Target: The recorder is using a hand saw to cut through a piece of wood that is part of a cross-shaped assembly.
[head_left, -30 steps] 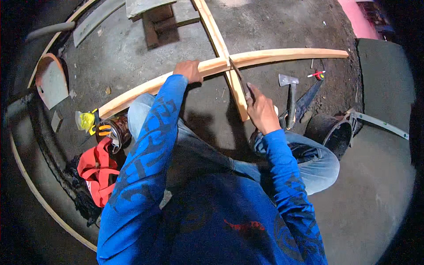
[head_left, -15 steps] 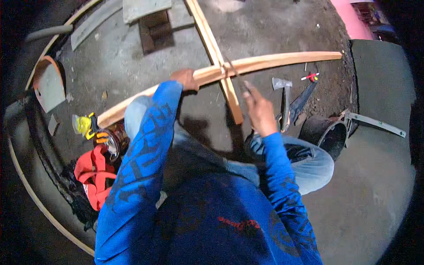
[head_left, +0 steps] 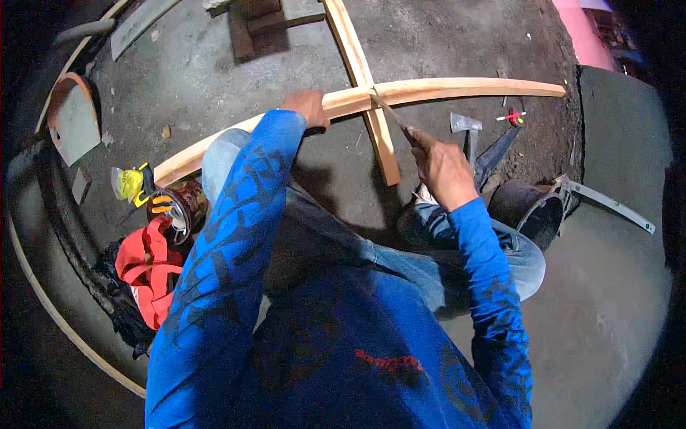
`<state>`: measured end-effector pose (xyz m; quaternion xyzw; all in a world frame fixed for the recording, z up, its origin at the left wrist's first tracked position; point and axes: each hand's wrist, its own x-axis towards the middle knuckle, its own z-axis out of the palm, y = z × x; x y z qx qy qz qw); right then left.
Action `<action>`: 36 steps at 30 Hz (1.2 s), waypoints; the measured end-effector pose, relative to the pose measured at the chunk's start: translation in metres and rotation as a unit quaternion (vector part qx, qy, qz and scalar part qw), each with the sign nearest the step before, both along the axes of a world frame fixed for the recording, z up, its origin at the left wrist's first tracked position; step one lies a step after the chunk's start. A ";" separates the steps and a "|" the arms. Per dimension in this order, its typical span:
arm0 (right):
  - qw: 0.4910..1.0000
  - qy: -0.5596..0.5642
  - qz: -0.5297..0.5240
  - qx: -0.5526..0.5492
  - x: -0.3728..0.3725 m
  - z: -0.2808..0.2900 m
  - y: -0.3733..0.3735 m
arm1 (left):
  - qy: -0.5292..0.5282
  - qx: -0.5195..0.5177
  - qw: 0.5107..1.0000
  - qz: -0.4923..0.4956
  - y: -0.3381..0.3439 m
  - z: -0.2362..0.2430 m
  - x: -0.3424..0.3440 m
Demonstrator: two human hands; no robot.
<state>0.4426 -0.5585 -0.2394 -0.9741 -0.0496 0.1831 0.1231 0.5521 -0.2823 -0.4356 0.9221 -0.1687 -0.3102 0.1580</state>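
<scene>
My left hand (head_left: 306, 109) is closed on a long timber batten (head_left: 471, 87), left of where it crosses a second batten (head_left: 344, 43). My right hand (head_left: 444, 171) grips a thin dark blade tool (head_left: 391, 114), whose far end meets the timber at the crossing. Beyond that hand a hatchet (head_left: 466, 125) lies on the floor beside a dark handsaw (head_left: 495, 152) and a small red tool (head_left: 516, 116).
A black bucket (head_left: 527, 207) and metal bar (head_left: 614, 205) are at right. At left sit a red bag (head_left: 146, 264), metal can (head_left: 182, 204), yellow item (head_left: 128, 182) and curved board (head_left: 73, 121). Cement blocks (head_left: 261, 25) lie at the back. My bent legs frame the battens.
My right hand has shifted rightward, and the blade now lies at a flatter diagonal to the crossing. My left hand stays on the batten while the view has shifted slightly.
</scene>
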 end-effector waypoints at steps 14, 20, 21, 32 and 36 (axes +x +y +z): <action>0.977 -0.111 -0.105 0.149 -0.020 -0.030 0.018 | 0.022 -0.028 0.999 0.006 -0.001 0.009 -0.001; 0.805 0.056 -0.436 0.398 -0.017 -0.084 0.044 | 0.018 0.023 0.999 0.027 -0.005 0.002 -0.007; 0.818 0.043 -0.422 0.389 -0.018 -0.093 0.048 | 0.018 0.020 0.999 0.020 -0.004 -0.002 -0.004; 0.761 -0.140 -0.615 0.149 -0.055 -0.171 -0.014 | 0.089 -0.030 0.995 0.031 0.004 -0.022 0.024; 0.816 -0.074 -0.567 0.089 -0.077 -0.199 -0.007 | 0.036 -0.022 0.998 0.048 0.001 -0.003 0.025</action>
